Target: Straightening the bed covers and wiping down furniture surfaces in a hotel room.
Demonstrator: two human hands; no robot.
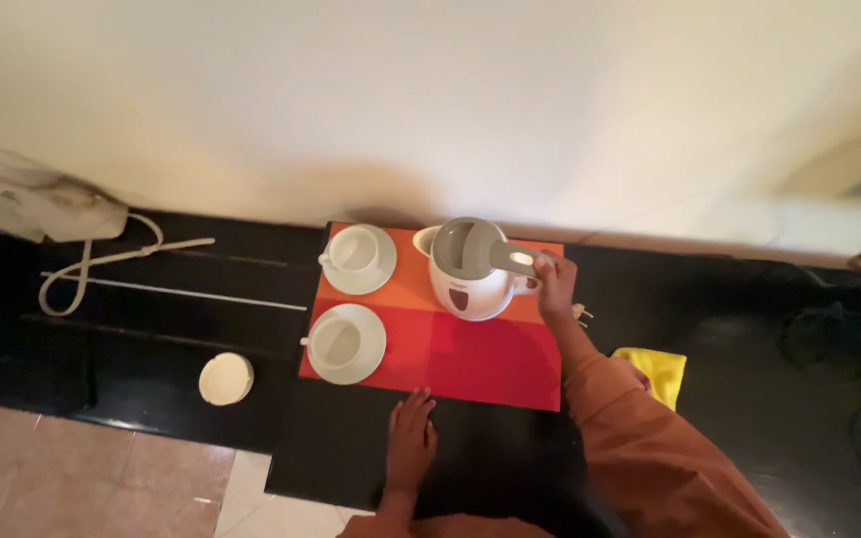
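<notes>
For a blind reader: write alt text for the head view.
Seen from above, a person's right hand grips the handle of a white electric kettle on an orange-and-red mat, while the left hand rests flat on the black table. Two white cups on saucers sit at the mat's left.

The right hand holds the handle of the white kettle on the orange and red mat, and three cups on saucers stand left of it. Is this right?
Not quite: the head view shows two cups on saucers, not three. The right hand does hold the white kettle by its handle on the mat.
</notes>
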